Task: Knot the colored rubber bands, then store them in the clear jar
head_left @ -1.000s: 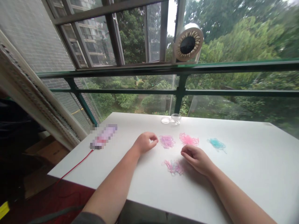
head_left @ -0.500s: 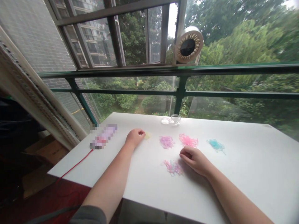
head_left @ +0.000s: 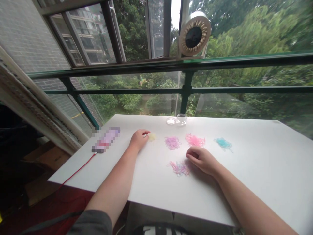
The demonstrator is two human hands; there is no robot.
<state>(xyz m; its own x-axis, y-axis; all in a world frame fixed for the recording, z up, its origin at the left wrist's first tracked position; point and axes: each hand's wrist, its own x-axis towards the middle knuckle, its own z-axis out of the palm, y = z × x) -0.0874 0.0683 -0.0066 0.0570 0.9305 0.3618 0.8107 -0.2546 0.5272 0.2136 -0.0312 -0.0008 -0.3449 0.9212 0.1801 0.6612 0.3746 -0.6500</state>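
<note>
Small piles of thin elastic bands lie on a white table (head_left: 256,169). My left hand (head_left: 138,139) rests with fingers curled together, its fingertips touching a small yellow pile (head_left: 152,136). My right hand (head_left: 201,159) lies loosely closed just right of a mixed pink and pale pile (head_left: 179,167). Beyond it lie a purple pile (head_left: 172,142), a pink pile (head_left: 195,140) and a teal pile (head_left: 223,143). What either hand pinches, if anything, is too small to see.
A clear small jar (head_left: 181,119) and its lid (head_left: 171,121) stand at the table's far edge. A blurred-out flat object (head_left: 106,139) with a red cable (head_left: 78,169) lies at the left. A round fan (head_left: 194,33) sits on the green railing behind.
My left hand moved left from beside the purple pile to the yellow pile and stays there. My right hand barely shifted. The camera tilted slightly down.
</note>
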